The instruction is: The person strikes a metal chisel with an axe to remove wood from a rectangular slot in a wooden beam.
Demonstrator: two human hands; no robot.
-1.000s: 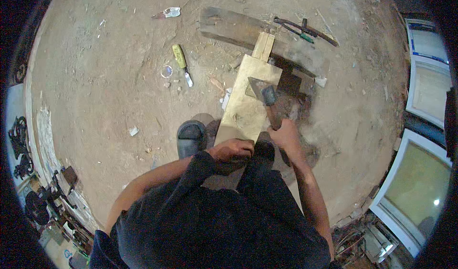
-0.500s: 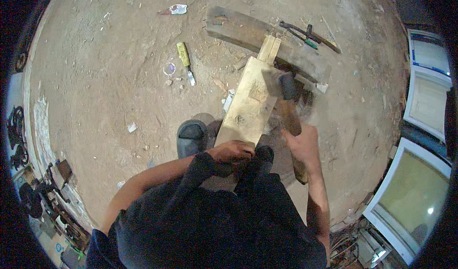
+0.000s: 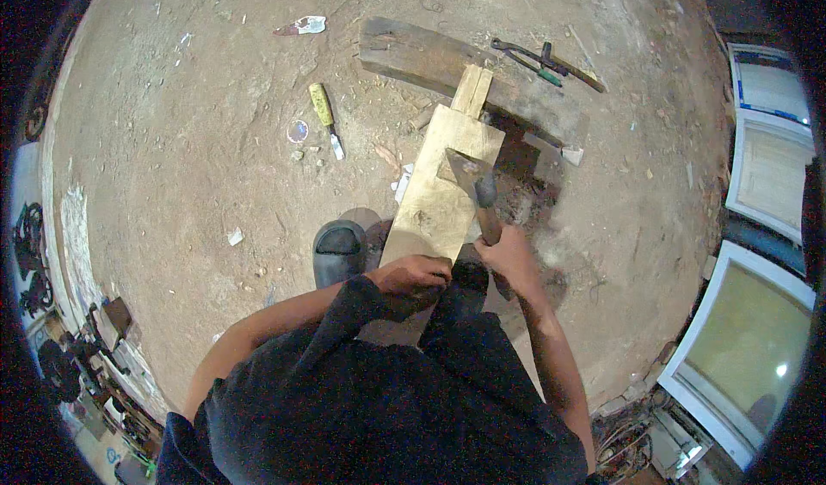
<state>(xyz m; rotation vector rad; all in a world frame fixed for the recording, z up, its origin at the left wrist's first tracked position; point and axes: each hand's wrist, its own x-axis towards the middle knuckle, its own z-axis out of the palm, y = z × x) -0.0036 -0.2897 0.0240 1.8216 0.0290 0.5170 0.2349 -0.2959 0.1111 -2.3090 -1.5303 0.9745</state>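
A pale wooden plank slopes away from me, with a narrow split-looking tongue at its far end. That end rests against a dark, weathered beam on the ground. My left hand is closed around the near end of the plank. In my closed right hand is the wooden handle of an adze. Its flared metal blade meets the plank's upper face beside a squarish darker patch. Part of the handle is hidden by my right hand.
Left of the plank lies a chisel with a yellow handle. Pincers and a hammer-like tool lie beyond the beam. My sandalled left foot is beside the plank. White-framed panels stand at the right.
The adze has swung from the plank's right side onto its face, with my right hand moving left. My left hand keeps its hold. The whole view has shifted slightly.
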